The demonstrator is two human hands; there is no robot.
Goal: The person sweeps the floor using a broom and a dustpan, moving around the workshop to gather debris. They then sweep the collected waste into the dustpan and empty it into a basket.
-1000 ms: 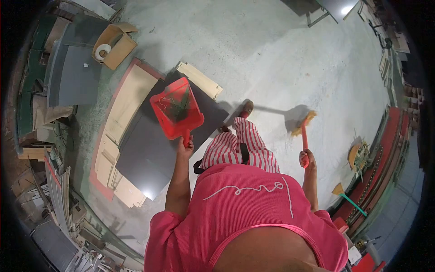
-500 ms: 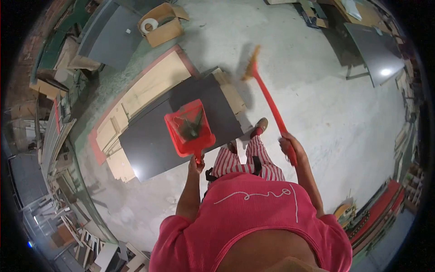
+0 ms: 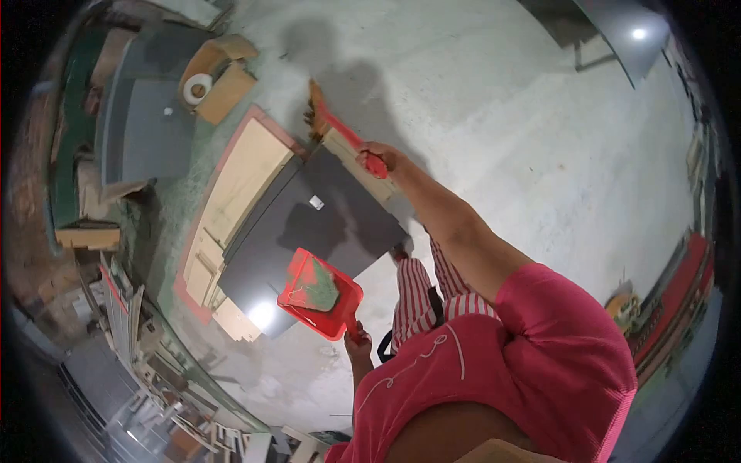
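Low in the view, my left hand [image 3: 357, 342] is closed round the handle of a red dustpan [image 3: 347, 309], which holds greyish-green debris [image 3: 318, 292]. The pan is over the near edge of a dark grey panel [image 3: 309, 224]. Higher up, my right hand [image 3: 380, 157] grips the red handle of a brush [image 3: 340, 125]. Its brown bristles [image 3: 315, 112] are near the top corner of the stacked boards, beside a pale board [image 3: 262, 166] with a red edge. A small white label [image 3: 316, 202] lies on the dark panel.
An open cardboard box [image 3: 224, 92] with a white roll [image 3: 197, 89] stands at the upper left, beside grey panels [image 3: 150, 123]. Scrap pieces [image 3: 185, 424] lie at the lower left. A dark table [image 3: 617, 35] is at the upper right, a red-topped stack [image 3: 687, 282] at the right.
My right arm has reached forward and left, bringing the brush to the boards' far end. The dustpan has tilted and sits lower in view. The head view has shifted.
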